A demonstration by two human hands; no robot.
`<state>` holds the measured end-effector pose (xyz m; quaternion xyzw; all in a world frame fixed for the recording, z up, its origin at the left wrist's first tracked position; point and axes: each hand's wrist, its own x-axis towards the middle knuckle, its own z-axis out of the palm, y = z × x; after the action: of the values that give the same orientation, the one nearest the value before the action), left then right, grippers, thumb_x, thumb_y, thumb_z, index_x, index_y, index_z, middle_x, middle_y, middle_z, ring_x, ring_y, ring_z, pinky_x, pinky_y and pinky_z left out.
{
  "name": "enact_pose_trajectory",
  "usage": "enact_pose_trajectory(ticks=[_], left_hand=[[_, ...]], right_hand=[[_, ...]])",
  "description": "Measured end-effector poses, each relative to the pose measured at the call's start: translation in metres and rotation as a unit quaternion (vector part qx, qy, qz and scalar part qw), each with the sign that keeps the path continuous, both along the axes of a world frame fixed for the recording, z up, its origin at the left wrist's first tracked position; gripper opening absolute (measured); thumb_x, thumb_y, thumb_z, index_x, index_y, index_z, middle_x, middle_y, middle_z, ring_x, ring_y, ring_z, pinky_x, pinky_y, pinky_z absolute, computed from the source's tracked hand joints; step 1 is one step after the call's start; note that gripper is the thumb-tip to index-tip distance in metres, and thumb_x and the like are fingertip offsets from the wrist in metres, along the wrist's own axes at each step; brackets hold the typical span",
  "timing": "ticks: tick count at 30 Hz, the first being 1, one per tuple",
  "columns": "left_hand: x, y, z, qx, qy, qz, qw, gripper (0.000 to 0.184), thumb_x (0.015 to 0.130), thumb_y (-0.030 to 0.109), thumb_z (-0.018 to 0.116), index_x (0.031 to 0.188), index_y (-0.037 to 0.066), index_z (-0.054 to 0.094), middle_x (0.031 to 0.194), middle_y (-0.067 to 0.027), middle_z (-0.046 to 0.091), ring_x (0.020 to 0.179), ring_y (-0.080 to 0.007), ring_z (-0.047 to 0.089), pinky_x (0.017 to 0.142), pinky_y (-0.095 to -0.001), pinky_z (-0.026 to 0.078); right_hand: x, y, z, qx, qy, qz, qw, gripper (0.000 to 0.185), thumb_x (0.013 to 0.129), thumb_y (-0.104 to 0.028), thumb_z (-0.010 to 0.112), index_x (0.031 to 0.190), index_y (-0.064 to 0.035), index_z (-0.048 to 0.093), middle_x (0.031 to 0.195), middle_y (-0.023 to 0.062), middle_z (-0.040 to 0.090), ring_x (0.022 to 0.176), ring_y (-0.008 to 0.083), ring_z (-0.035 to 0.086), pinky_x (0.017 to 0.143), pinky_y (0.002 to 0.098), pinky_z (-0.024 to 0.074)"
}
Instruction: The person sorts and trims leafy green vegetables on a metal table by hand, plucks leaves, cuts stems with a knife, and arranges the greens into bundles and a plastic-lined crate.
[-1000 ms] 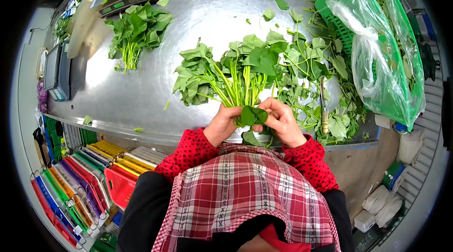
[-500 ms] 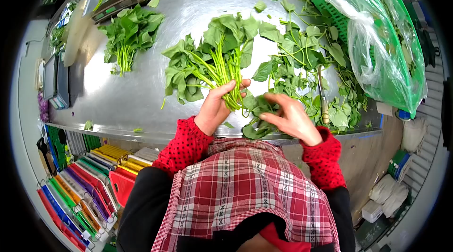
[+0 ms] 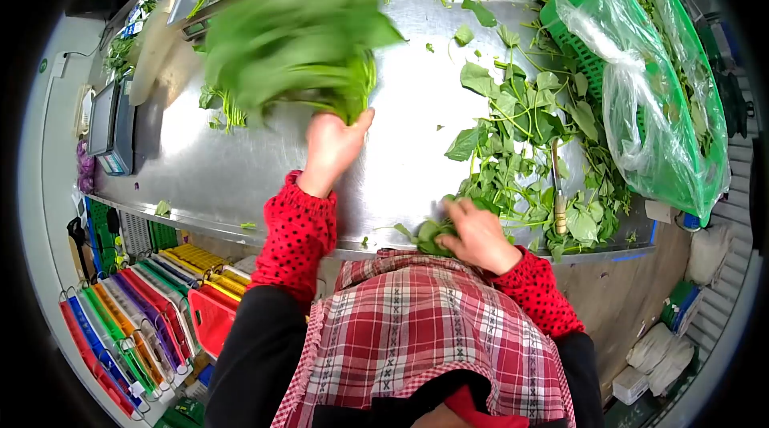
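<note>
Left hand (image 3: 332,146) lifts a leafy bunch (image 3: 300,48) over bare metal

The leafy bunch sits in the upper left-centre of the view, its broad leaves smeared by blur into a soft, wide fan, its slim, smooth stems paler and packed side by side. Below it lies the dull, brushed sheen of the metal table (image 3: 392,164). The cut ends point back toward the wearer, into the left hand; the long axis runs away from the body, with the leaf mass leaning left and partly covering a second bunch (image 3: 232,113), whose thin stems show beneath.

The left thumb presses against the stem bases; the other fingers are mostly hidden behind them. The right hand (image 3: 478,236) is bent low over dark, limp loose leaves (image 3: 432,237) at the table's near edge, thumb and fingertips touching them; whether they pinch cannot be told.

To the right, a knife (image 3: 560,210) with a pale, rounded handle and a narrow blade rests among tangled greens (image 3: 517,140), near a perforated green plastic basket (image 3: 578,56) draped in clear, crinkled film (image 3: 633,100).
</note>
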<state>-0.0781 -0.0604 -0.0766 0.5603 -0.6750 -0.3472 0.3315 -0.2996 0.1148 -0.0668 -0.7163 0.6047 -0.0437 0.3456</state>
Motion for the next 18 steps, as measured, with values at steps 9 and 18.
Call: enact_pose_trajectory(ticks=[9,18], left_hand=[[-0.008,0.052,-0.057,-0.176,-0.553,-0.198,0.790,0.020,0.072,0.009,0.062,0.090,0.002,0.056,0.077,-0.0077,0.059,0.066,-0.0192,0.061,0.057,-0.0316,0.047],[-0.012,0.052,-0.033,-0.211,-0.579,-0.192,0.763,0.017,0.072,0.010,0.060,0.087,0.003,0.055,0.073,-0.0063,0.058,0.065,-0.0190,0.061,0.057,-0.0303,0.049]], right_hand=[[0.025,0.006,-0.038,0.013,-0.153,0.009,0.988,0.044,0.081,-0.032,0.067,0.112,-0.0018,0.059,0.102,0.0176,0.062,0.087,0.0375,0.062,0.078,0.0442,0.0504],[0.024,-0.015,-0.015,-0.097,-0.185,-0.103,0.973,0.023,0.082,-0.025,0.068,0.089,-0.0032,0.068,0.072,0.0161,0.065,0.062,0.0360,0.063,0.060,0.0422,0.0511]])
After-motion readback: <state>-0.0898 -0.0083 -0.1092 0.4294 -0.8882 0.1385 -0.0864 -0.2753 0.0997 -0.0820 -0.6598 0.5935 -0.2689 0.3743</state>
